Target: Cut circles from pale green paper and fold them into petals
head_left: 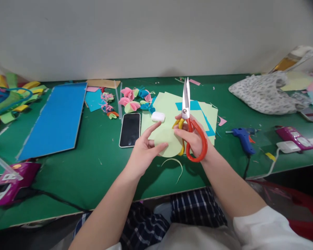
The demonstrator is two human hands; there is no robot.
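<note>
Pinched between the thumb and fingers of my left hand (143, 152) is a pale green paper circle (169, 140). My right hand (194, 139) is closed on a pair of scissors (185, 111) with red and yellow handles, their blades pointing away from me and nearly together. Its fingertips also reach the circle's right side. A thin curled strip of green paper (178, 168) lies just below the circle. Under and beyond my hands are pale green sheets (161, 102), a blue paper piece (198, 106) and a white earbud case (158, 117).
A phone (130, 130) and paper flowers (130, 99) sit left of the sheets. Further left is a blue board (57, 119). To the right lie a blue glue gun (242, 139), a purple power strip (294, 137) and a patterned cloth (261, 92). Its cord hangs over the table's front edge.
</note>
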